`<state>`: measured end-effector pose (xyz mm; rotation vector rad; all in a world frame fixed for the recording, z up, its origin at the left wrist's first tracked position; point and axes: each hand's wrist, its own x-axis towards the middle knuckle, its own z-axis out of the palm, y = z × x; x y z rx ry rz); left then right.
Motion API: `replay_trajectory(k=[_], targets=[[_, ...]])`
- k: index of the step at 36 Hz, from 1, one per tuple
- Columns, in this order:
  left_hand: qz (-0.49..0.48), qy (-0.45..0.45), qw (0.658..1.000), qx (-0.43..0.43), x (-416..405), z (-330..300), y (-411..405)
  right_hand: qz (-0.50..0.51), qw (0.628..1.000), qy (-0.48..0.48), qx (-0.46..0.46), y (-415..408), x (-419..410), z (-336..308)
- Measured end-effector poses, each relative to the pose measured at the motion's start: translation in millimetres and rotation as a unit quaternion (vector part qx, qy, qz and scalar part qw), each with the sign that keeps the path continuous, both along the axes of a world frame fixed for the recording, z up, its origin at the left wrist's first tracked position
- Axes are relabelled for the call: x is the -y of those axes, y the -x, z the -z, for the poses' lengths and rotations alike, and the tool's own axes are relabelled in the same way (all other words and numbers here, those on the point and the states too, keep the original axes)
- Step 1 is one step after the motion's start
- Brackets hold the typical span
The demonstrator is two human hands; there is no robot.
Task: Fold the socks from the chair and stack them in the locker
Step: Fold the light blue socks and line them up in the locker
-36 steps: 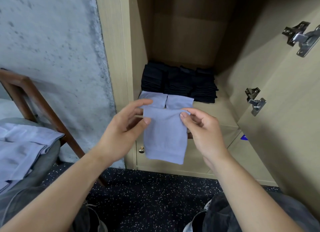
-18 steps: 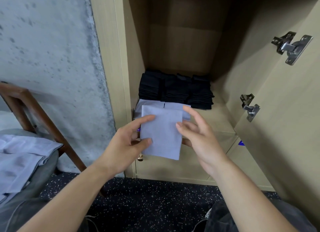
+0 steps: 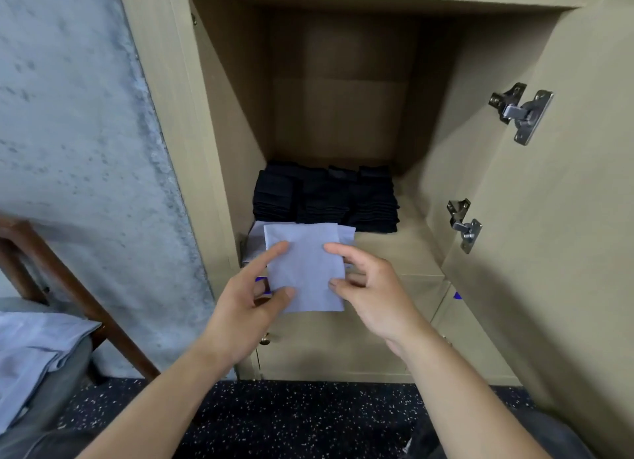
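Both hands, left hand (image 3: 247, 297) and right hand (image 3: 368, 287), pinch a folded blue sock (image 3: 303, 266). Black socks (image 3: 326, 198) sit at 12 o'clock in the locker (image 3: 343, 115)

Folded light-blue sock (image 3: 303, 270), hanging long below both hands a second ago, now shortened to a compact square. Carried up and forward toward the locker shelf's (image 3: 394, 249) front edge, overlapping the light-blue socks already lying there (image 3: 255, 242). Left hand (image 3: 247, 307) and right hand (image 3: 374, 294) raised with it, pinching its sides.
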<state>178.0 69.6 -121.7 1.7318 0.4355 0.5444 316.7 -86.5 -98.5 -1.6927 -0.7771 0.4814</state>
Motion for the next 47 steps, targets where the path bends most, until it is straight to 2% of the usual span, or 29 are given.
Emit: replay_trajectory(k=[9, 16, 28, 38, 42, 47], targets=[[-0.010, -0.024, 0.999, -0.020, 11.2, 9.0, -44.0, 0.067, 0.997, 0.017, 0.026, -40.6, 9.1, -6.7], [0.001, -0.080, 0.996, -0.041, 26.6, 14.7, -98.9, 0.109, 0.990, 0.077, 0.053, -82.3, 25.9, -11.2], [0.032, -0.110, 0.987, -0.116, 31.5, 15.7, -169.5, 0.168, 0.967, 0.190, -0.010, -150.1, 27.9, 19.6], [0.030, -0.164, 0.977, -0.130, 32.4, 24.0, -189.6, 0.173, 0.952, 0.252, -0.003, -171.4, 15.4, 32.8], [0.023, -0.204, 0.971, -0.122, 33.7, 27.6, -192.5, 0.172, 0.950, 0.259, 0.012, -173.4, 14.1, 34.8], [0.021, -0.294, 0.950, -0.103, 34.9, 38.6, -192.4, 0.158, 0.949, 0.270, 0.040, -174.0, 15.2, 37.3]])
